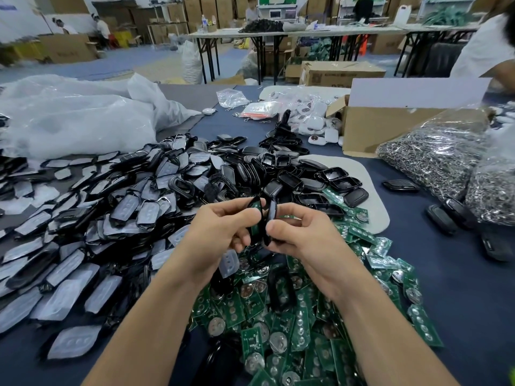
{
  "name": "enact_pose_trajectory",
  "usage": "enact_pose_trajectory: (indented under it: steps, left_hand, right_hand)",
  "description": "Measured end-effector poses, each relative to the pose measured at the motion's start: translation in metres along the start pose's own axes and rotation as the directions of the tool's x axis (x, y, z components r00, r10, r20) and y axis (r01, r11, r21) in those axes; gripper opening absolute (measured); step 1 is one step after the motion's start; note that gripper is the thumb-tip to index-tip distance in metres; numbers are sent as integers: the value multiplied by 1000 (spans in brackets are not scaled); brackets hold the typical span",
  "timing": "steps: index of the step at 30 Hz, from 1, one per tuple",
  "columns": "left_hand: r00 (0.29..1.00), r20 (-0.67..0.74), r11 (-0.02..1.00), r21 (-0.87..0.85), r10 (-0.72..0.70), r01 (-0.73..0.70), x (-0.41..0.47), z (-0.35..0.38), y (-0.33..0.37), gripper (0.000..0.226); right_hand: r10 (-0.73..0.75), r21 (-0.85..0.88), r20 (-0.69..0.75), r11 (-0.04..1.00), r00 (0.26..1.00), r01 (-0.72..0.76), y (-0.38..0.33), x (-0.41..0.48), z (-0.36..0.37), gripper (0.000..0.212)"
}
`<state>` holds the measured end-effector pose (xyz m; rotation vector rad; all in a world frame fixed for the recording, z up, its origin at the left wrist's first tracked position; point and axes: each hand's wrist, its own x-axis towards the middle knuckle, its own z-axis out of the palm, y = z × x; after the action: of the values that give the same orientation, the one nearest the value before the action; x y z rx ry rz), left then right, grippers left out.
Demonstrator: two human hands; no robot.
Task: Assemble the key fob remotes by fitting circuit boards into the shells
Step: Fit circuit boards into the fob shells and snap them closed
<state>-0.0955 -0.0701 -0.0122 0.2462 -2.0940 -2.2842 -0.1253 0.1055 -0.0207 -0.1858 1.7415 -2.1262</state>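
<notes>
Black plastic, two pieces, dead centre of the frame. The left hand [220, 227] pinches one shell half [255, 215] edge-on with its fingers curled round it, and the right hand [303, 232] pinches the second half [271, 213] the same way. Both halves stand nearly upright and just beside each other; whether they touch at the bottom I can't tell. There's a sliver of green inside the left one, so my guess is a board is seated and this is the closing-up step, but it's too thin a glimpse to be sure.

Right under the left hand sits a clear button pad [229, 263]; held or just lying there, can't tell. Below and to the lower right is the big heap of green boards [306, 316], coin cells on a lot of them. The left side of the frame is a sprawl of shell fronts [111, 218] with pads in them, and above the hands is a pile of empty black backs [281, 168].

Progress-wise, hardly a dent, I'd say. A few closed-looking fobs [443, 218] lie on the blue cloth [459, 288] at right, near the bag of rings [434, 154]. Against those, the loose parts run to hundreds. So: one unit in hand, a handful maybe done, nearly everything left.
</notes>
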Motion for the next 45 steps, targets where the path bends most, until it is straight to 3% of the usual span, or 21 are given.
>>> enact_pose_trajectory:
  steps: [5, 10, 17, 19, 24, 37, 42, 45]
  left_hand:
    - [997, 53, 997, -48, -55, 57, 0, -2, 2, 45]
    - [1000, 20, 995, 98, -4, 2, 0, -1, 0, 43]
    - [998, 47, 992, 118, 32, -37, -3, 2, 1, 30]
    - [998, 52, 994, 98, 33, -38, -4, 3, 2, 27]
    - [994, 80, 997, 35, 70, -73, -7, 5, 5, 35]
    - [984, 27, 982, 61, 178, -179, -3, 1, 0, 45]
    - [983, -26, 981, 74, 181, -178, -5, 5, 2, 29]
    - [968, -143, 969, 167, 208, -183, -3, 11, -1, 9]
  right_hand:
    - [-56, -106, 20, 993, 998, 58, 1, 0, -3, 19]
    - [-121, -295, 2, 949, 993, 116, 7, 0, -3, 23]
    - [-313, -566, -29, 788, 949, 243, 8, -2, -2, 24]
    - [-368, -582, -43, 765, 929, 276, 9, -4, 1, 22]
    - [-427, -536, -96, 783, 899, 315, 6, -4, 2, 38]
    - [-377, -432, 17, 833, 926, 346, 4, -5, 3, 39]
    - [-444, -529, -23, 766, 896, 365, 6, -9, 7, 41]
    - [-492, -700, -14, 627, 871, 343, 10, -9, 11, 48]
